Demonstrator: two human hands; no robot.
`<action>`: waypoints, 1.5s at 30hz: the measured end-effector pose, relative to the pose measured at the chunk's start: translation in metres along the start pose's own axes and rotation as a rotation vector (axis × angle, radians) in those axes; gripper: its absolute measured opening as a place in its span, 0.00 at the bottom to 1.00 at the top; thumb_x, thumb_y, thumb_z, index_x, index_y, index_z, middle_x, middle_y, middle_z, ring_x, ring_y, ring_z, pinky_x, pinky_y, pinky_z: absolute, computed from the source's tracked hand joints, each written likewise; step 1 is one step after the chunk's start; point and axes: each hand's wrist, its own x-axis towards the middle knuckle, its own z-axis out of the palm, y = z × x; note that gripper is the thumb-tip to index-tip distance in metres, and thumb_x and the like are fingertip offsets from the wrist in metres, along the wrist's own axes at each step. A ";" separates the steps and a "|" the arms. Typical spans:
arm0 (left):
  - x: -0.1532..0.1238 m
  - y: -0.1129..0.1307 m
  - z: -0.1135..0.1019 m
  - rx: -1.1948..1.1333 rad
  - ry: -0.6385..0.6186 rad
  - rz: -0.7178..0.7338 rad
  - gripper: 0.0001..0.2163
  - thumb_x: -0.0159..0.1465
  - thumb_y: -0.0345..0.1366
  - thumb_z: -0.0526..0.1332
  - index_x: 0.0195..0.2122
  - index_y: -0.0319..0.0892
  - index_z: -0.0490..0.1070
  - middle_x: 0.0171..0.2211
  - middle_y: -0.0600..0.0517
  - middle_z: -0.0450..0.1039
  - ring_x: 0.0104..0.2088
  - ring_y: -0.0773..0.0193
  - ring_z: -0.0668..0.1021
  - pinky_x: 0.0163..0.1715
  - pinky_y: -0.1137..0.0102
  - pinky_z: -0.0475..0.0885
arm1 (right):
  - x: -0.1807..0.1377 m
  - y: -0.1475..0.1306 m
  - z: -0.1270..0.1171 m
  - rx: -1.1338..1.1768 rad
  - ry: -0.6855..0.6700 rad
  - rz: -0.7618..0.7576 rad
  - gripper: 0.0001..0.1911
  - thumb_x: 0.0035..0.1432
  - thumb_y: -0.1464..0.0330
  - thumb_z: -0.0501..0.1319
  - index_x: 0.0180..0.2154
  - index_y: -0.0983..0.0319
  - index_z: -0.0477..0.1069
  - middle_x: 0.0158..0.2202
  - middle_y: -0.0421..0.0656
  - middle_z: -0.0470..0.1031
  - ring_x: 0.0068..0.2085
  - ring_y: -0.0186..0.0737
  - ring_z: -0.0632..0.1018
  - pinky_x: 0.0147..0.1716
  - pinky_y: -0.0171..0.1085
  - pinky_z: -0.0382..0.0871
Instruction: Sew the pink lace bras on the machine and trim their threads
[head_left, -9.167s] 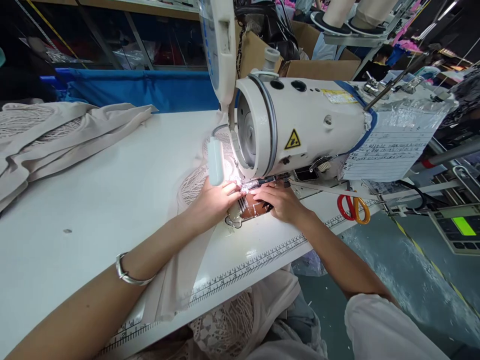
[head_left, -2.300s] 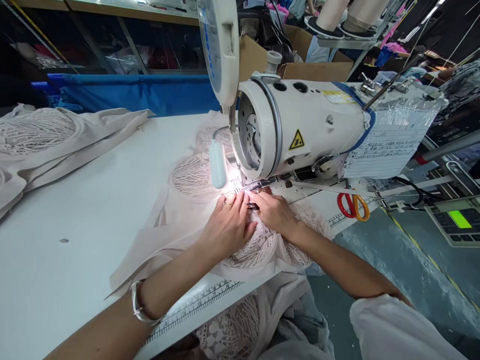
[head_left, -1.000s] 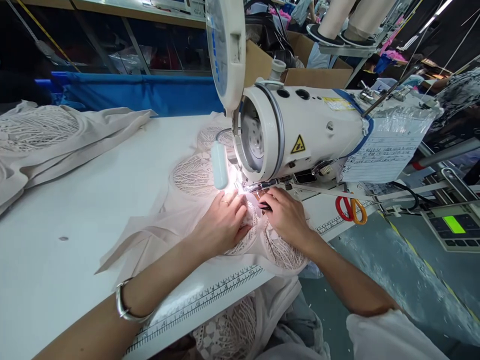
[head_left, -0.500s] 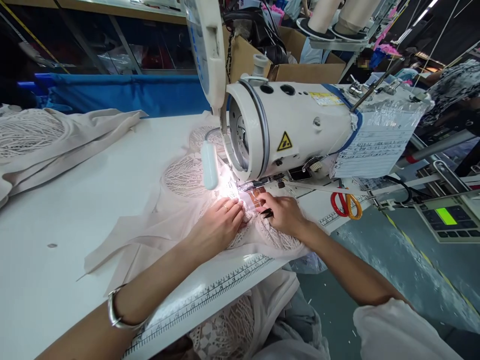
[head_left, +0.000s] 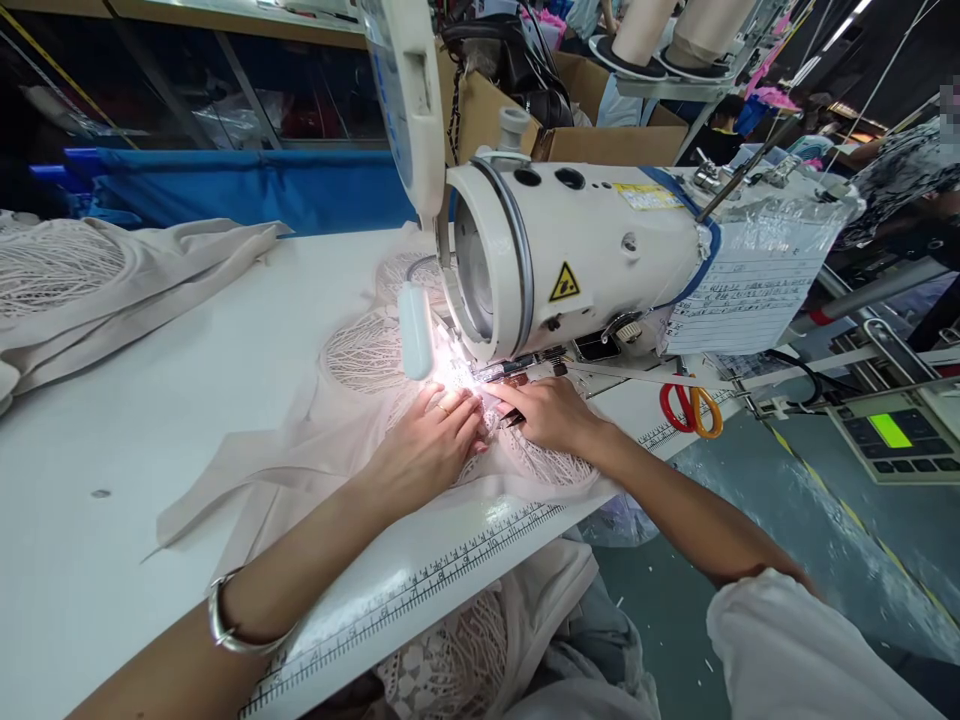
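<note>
A beige lace garment (head_left: 352,400) lies spread under the needle of a white sewing machine (head_left: 600,250). My left hand (head_left: 431,445) lies flat on the lace just left of the presser foot, fingers stretched out and close together, a ring on one finger. My right hand (head_left: 551,415) rests on the lace right of the foot, its fingers pinched round a small black tool (head_left: 511,419) and the fabric edge. A small lamp (head_left: 415,330) on the machine glares over the needle area and hides its detail.
Red and orange scissors (head_left: 691,410) lie right of the machine. A pile of beige fabric (head_left: 97,280) sits at the far left of the white table (head_left: 150,420), which has a ruler strip (head_left: 450,570) along its front edge. A control panel (head_left: 889,435) stands at right.
Since a second ago both hands have slid a little toward the needle with the lace. Much earlier, only a narrow strip of fabric lay under the foot.
</note>
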 end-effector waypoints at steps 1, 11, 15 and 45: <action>0.000 -0.001 -0.001 0.003 -0.007 -0.006 0.18 0.75 0.36 0.48 0.50 0.32 0.75 0.48 0.42 0.79 0.51 0.50 0.77 0.56 0.54 0.65 | 0.000 0.001 0.001 -0.002 0.025 -0.013 0.35 0.47 0.78 0.58 0.59 0.57 0.74 0.32 0.41 0.84 0.32 0.41 0.78 0.28 0.37 0.55; -0.001 -0.003 0.000 -0.057 -0.056 -0.072 0.18 0.75 0.41 0.48 0.49 0.38 0.75 0.53 0.42 0.77 0.58 0.46 0.73 0.59 0.51 0.59 | -0.002 0.009 0.005 0.030 0.096 -0.058 0.32 0.47 0.79 0.57 0.54 0.54 0.77 0.31 0.38 0.83 0.29 0.38 0.74 0.27 0.36 0.53; -0.001 -0.002 -0.003 -0.083 -0.099 -0.106 0.18 0.75 0.42 0.50 0.56 0.38 0.71 0.53 0.40 0.77 0.59 0.45 0.74 0.59 0.49 0.57 | -0.003 0.011 0.004 0.041 0.121 -0.108 0.31 0.47 0.80 0.56 0.51 0.55 0.79 0.27 0.39 0.80 0.28 0.37 0.71 0.27 0.36 0.52; 0.001 -0.005 -0.002 -0.182 -0.105 -0.145 0.15 0.75 0.38 0.50 0.54 0.41 0.71 0.49 0.43 0.79 0.57 0.47 0.75 0.57 0.48 0.57 | -0.028 0.025 0.006 -0.086 0.199 -0.133 0.21 0.62 0.79 0.50 0.50 0.62 0.75 0.23 0.40 0.74 0.26 0.38 0.69 0.28 0.36 0.51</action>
